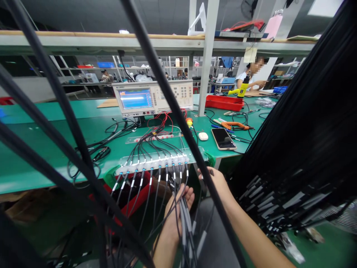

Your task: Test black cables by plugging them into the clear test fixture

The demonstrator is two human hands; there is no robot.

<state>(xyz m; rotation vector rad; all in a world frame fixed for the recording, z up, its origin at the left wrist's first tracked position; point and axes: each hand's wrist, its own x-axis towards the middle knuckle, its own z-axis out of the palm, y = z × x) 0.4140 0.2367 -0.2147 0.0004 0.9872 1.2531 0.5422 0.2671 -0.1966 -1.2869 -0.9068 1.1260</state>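
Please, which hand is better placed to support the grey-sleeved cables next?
Left, I think: the left hand is already at the grey-sleeved cables, while the right hand is off to their side.

Glossy black phone screen [223,138]; smooth green tabletop [64,145].

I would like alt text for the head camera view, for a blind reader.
Two bare hands, left and right, work among black cables below a green bench, where a row of plugged connectors sits before a lit test instrument.
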